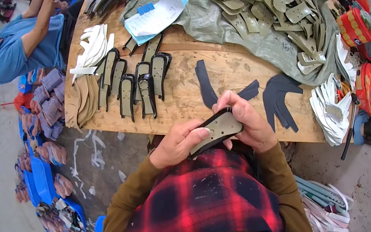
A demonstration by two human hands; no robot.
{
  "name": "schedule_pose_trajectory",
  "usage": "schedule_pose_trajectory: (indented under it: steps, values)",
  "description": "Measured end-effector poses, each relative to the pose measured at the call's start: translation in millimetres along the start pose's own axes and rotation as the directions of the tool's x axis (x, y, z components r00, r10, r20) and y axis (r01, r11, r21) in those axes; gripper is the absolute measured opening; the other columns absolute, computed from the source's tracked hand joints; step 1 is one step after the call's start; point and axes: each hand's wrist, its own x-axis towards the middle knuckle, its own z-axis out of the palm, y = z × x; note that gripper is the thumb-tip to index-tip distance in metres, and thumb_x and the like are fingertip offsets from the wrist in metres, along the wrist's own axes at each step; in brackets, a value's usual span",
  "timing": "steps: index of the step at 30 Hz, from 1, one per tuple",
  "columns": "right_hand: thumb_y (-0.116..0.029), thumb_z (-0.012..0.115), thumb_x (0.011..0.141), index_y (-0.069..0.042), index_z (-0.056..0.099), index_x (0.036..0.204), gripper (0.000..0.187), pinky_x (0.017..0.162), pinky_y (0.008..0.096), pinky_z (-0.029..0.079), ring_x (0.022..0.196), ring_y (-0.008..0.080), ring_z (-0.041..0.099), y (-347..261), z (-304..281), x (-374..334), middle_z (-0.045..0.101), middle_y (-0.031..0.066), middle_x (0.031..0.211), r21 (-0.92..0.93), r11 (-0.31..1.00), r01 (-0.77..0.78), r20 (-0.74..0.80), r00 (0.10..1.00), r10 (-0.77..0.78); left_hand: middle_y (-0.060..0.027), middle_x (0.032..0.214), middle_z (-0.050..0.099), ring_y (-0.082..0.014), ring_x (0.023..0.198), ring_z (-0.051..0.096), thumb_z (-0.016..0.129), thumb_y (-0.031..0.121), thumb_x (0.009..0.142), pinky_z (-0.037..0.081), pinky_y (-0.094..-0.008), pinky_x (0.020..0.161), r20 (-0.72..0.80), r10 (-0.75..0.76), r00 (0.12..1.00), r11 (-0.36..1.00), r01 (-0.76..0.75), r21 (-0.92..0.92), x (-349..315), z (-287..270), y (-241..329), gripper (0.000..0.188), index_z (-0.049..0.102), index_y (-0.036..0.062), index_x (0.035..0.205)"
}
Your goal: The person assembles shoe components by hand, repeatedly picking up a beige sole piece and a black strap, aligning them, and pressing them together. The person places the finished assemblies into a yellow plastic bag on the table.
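Note:
Both hands hold one shoe-upper piece [219,127], olive with a black backing, just above my lap at the near edge of the wooden table [183,101]. My left hand [180,141] grips its lower end with the thumb pressed on the olive face. My right hand [247,122] pinches its upper end. Just beyond the hands lie dark blue-black cut strips [206,85] flat on the wood. A row of finished olive-and-black pieces [136,86] lies to the left.
A fan of dark cut pieces [281,98] and a stack of white pieces [329,109] lie right. Olive pieces [265,9] cover a green cloth at the back. White and tan stacks [86,76] sit left. Another person in blue [28,37] sits far left. White strips [330,214] lie on the floor.

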Motion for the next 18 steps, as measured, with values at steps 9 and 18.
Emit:
schedule_pose_trajectory:
  steps: [9, 18]
  values:
    - [-0.037, 0.045, 0.104, -0.006, 0.055, 0.095, 0.034, 0.059, 0.0207, 0.038, 0.067, 0.0053, 0.047, 27.9, -17.0, 19.0, 0.051, -0.0014, 0.08, -0.443, 0.827, 0.345, -0.098, 0.899, -0.427, -0.006, 0.065, 0.049, -0.0112, 0.062, 0.047, 0.054, 0.022, 0.1, 0.04, -0.0296, 0.056, -0.272, 0.195, 0.942, 0.981, -0.188, 0.054, 4.9, 31.3, -23.0, 0.024, 0.059, -0.0001, 0.091]
    - [-0.038, 0.045, 0.103, -0.007, 0.026, 0.142, 0.054, 0.094, 0.0301, 0.041, 0.106, 0.0147, 0.05, 87.0, 15.8, 28.9, 0.05, 0.0117, 0.119, -0.468, 0.717, 0.517, -0.186, 0.735, -0.652, -0.0029, 0.087, 0.061, -0.0097, 0.082, 0.054, 0.05, 0.033, 0.102, 0.045, -0.024, 0.073, -0.363, 0.168, 0.917, 0.918, -0.279, -0.28, 21.1, 33.5, -44.3, 0.039, 0.06, -0.0024, 0.115]
